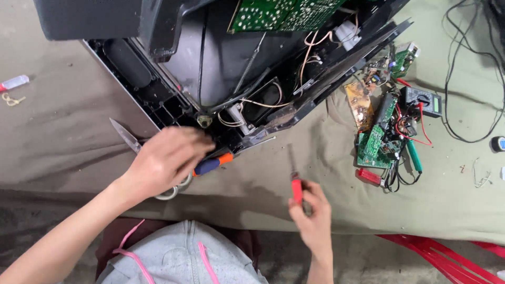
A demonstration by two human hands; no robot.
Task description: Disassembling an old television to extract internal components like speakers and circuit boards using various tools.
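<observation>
So there's an opened-up black TV casing point(158, 94) lying on an olive-green cloth point(63, 137), back off, with a green circuit board point(284, 13) showing at the top and a bunch of pale wires point(310, 47) running around inside. The left hand point(165, 160) is down at the casing's front corner, fingers curled around a screwdriver with a blue and orange handle point(213, 164), and the handle pokes out to the right of the palm, right against the edge of the casing. A pair of scissors point(126, 135) lies under that hand, blade sticking out to the upper left, pale loops peeking out below the wrist. The right hand point(313, 210) is well apart from the casing, near the cloth's front edge, pinched shut on a small red-handled tool point(295, 181) with its thin metal tip pointing up toward the casing. Can't tell exactly what kind of tool it is. Off to the right there's a messy pile of loose green boards point(376, 139), and a dark multimeter point(421, 101) with red leads sits just beside the pile.
</observation>
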